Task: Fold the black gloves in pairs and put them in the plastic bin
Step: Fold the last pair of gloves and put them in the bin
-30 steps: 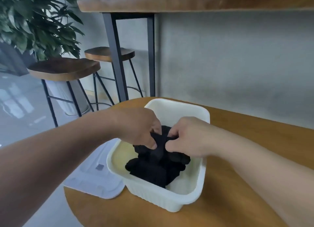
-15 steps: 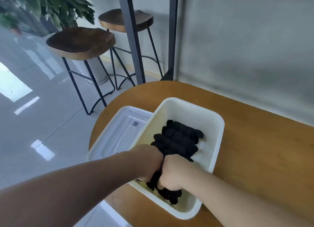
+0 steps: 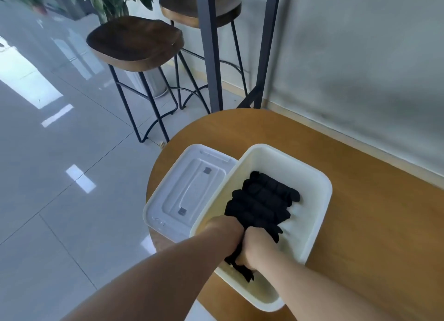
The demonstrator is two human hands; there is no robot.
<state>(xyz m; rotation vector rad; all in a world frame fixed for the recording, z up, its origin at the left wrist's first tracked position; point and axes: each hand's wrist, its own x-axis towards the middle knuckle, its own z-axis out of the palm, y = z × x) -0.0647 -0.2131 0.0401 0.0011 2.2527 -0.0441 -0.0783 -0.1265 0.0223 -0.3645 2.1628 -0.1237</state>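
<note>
At the far left we see pale floor tiles (image 3: 60, 176) with bright reflections. Next come two dark wooden stools (image 3: 134, 41) on black metal legs, standing on the floor beyond the round wooden table (image 3: 360, 200).

On the table's left edge lies the white bin lid (image 3: 185, 195), flat and touching the left wall of the plastic bin (image 3: 319, 215).

Our left hand (image 3: 225, 234) is down inside the bin at its near-left side, fingers curled into the black gloves (image 3: 262, 200); the fingertips are hidden in the fabric, so it may be a grip or a pinch. Touching it on the right, our right hand (image 3: 259, 248) is also in the bin, fingers curled round the near end of the gloves, with a black strand hanging below the fist. The gloves lie in a stacked bundle in the middle of the bin, stretching from both hands toward the far wall.

To the right, the table runs alongside a grey wall (image 3: 360, 68).
</note>
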